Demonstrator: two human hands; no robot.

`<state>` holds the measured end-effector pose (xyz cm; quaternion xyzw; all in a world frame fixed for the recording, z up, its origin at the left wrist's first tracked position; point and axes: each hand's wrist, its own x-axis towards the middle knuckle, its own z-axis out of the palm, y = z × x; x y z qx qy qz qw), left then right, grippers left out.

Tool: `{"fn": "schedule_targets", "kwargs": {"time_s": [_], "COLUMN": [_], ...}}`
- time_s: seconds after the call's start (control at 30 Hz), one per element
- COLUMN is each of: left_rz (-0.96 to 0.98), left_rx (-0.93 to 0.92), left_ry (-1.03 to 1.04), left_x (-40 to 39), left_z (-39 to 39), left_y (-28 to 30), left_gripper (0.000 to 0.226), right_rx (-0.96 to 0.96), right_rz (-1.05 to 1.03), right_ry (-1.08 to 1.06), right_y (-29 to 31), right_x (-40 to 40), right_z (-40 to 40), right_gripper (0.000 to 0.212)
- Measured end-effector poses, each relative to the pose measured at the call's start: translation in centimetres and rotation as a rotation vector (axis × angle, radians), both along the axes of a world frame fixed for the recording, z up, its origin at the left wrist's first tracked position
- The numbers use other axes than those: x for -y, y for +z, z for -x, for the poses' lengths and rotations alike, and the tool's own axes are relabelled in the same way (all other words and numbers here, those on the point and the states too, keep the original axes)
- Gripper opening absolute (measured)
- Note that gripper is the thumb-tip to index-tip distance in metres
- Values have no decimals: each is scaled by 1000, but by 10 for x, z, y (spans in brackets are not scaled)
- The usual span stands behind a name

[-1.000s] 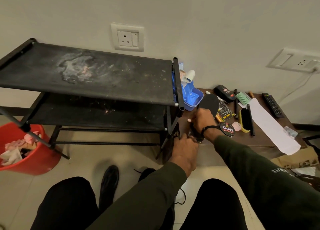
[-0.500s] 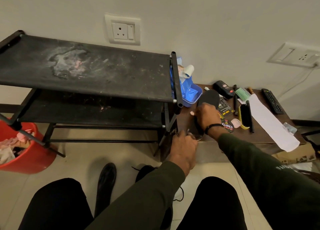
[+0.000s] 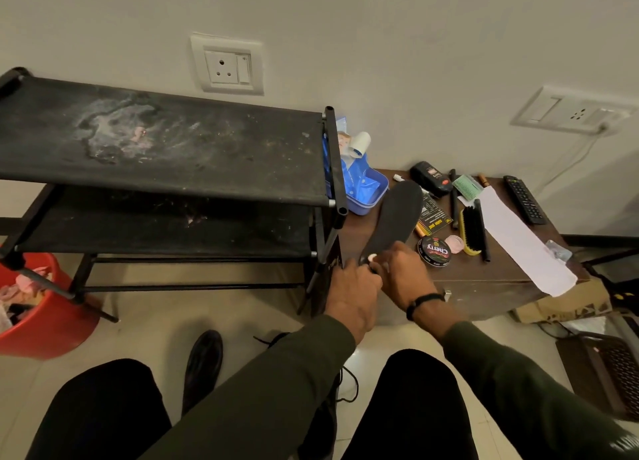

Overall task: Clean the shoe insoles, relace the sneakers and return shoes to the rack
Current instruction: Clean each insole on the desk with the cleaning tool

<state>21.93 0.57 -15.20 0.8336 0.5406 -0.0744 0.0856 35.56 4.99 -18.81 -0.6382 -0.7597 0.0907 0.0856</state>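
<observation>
A black insole (image 3: 394,217) lies on the brown table (image 3: 484,276), toe end toward the wall. My left hand (image 3: 352,293) grips its heel end at the table's near left corner. My right hand (image 3: 403,274) curls over the insole just above the heel; something small and pale shows at its thumb tip, and I cannot tell what it is. The black shoe rack (image 3: 166,155) stands empty to the left, dusty on top. A black shoe (image 3: 204,362) stands on the floor between my knees. A laced sneaker (image 3: 345,383) is mostly hidden under my left arm.
On the table lie a polish tin (image 3: 435,251), a pink pad (image 3: 453,243), a brush (image 3: 471,230), a white paper strip (image 3: 518,241), a remote (image 3: 524,199) and a blue tub (image 3: 363,190). A red bucket (image 3: 45,314) sits left of the rack. A dark crate (image 3: 608,373) stands at right.
My right hand has slid down the insole toward its heel, uncovering most of its length. My left hand stays at the heel end.
</observation>
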Motion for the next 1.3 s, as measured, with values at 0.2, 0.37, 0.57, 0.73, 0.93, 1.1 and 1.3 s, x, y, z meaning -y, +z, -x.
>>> {"fn": "schedule_targets", "kwargs": {"time_s": [0.2, 0.37, 0.57, 0.73, 0.93, 1.1, 1.3], "left_rz": [-33, -42, -62, -52, -17, -29, -19], "left_rx": [-43, -41, -31, -47, 6, -7, -28], "left_ry": [-29, -32, -55, -68, -61, -68, -73], "left_x": [2, 1, -5, -6, -8, -5, -8], "left_z": [0, 0, -4, -3, -4, -4, -5], "left_y": [-9, -11, -6, -3, -3, -3, -5], "left_gripper": [49, 64, 53, 47, 45, 52, 54], "right_rx": [76, 33, 4, 27, 139, 262, 386], "right_rz": [-8, 92, 100, 88, 72, 46, 39], "right_ry": [-70, -329, -375, -258, -119, -208, -97], "right_y": [-1, 23, 20, 6, 10, 31, 37], "right_x": [-19, -67, -66, -33, -36, -84, -102], "right_z": [-14, -32, -27, -18, -17, -18, -3], "right_gripper": [16, 25, 18, 11, 12, 21, 26]}}
